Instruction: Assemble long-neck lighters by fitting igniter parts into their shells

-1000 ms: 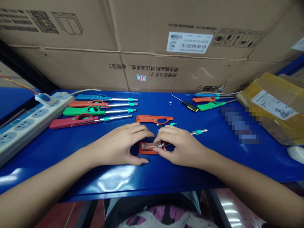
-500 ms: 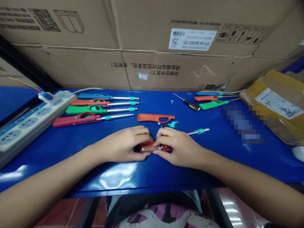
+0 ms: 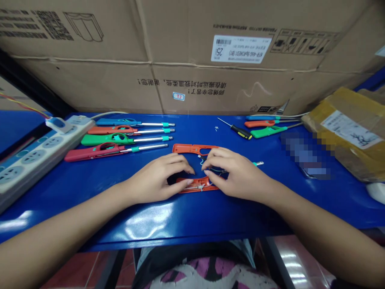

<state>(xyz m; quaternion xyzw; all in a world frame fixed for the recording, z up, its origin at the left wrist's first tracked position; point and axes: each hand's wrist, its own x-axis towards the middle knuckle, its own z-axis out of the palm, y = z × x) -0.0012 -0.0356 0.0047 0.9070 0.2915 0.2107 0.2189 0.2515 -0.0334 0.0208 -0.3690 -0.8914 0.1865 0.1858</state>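
Note:
An orange lighter half-shell (image 3: 192,190) lies on the blue table with a clear tube and a small pale fitting inside. My left hand (image 3: 159,176) rests at its left end, thumb touching the shell and fingers curled apart above it. My right hand (image 3: 237,170) hovers over the shell's right end, thumb and forefinger a little apart with nothing visible between them. Thin wires with a small dark part (image 3: 200,157) lie by its fingertips. The other orange half-shell (image 3: 188,149) lies just behind, its right end partly covered by that hand. A metal lighter tube (image 3: 260,163) shows beyond the knuckles.
Several assembled lighters (image 3: 120,139) lie at left beside a power strip (image 3: 39,150). A screwdriver (image 3: 240,131), tiny screws (image 3: 216,129) and more lighters (image 3: 267,131) are at back right. A taped carton (image 3: 351,128) and a blurred dark object (image 3: 306,156) sit at right; a large cardboard box (image 3: 180,56) stands behind.
Both hands have loosened from the lower half-shell. My right hand has moved up and away toward the wires, covering the turquoise trigger. More of the shell's inside shows.

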